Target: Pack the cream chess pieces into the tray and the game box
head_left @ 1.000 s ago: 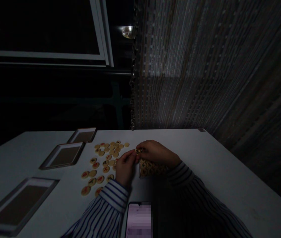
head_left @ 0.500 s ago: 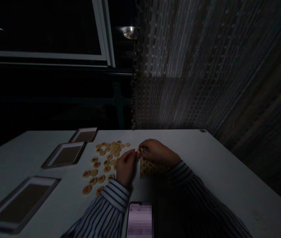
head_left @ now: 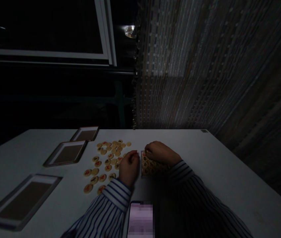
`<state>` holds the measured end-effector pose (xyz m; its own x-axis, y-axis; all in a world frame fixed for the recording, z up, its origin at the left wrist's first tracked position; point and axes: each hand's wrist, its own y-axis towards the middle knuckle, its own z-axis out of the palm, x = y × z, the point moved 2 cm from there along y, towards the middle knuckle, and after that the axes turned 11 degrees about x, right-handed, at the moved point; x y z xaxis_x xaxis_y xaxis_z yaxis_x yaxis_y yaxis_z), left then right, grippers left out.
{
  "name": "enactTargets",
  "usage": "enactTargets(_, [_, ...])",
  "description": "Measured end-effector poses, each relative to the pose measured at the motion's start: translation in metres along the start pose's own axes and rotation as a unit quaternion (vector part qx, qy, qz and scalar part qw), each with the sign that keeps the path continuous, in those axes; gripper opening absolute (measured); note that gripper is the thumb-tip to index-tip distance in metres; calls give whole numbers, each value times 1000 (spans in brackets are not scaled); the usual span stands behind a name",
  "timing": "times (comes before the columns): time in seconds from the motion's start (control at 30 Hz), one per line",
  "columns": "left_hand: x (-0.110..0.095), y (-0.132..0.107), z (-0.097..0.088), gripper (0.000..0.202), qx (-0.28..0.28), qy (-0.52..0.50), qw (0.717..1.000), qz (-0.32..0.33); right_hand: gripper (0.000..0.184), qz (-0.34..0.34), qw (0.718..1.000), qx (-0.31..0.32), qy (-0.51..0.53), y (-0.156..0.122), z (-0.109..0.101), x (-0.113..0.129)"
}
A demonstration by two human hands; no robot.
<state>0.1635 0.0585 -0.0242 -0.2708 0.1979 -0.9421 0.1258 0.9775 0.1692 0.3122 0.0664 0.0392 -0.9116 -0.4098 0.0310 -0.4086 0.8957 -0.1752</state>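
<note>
The rectangular box [head_left: 148, 168], packed with round tan discs marked in black, lies beneath my right hand [head_left: 163, 154], fingers bent down at its far left corner; whether that grip pinches a disc, I cannot tell. My curled left hand [head_left: 129, 168] is just left, its fingertips' closure unclear, between box and loose tan, red- and black-marked discs [head_left: 108, 168]. The white surface [head_left: 229, 185] extends rightward.

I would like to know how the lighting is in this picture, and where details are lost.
Head view: dim overall, with a small bright glare beside the curtain; head view: below the right hand, the container's near side fades into dark shadow; head view: the phone's screen looks partly pixelated.
</note>
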Motion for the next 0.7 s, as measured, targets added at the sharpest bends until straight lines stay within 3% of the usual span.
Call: enactTargets(0.7, [-1, 0, 1, 26, 4, -26, 1000, -4, 28, 29, 998, 12, -46, 0, 6, 2])
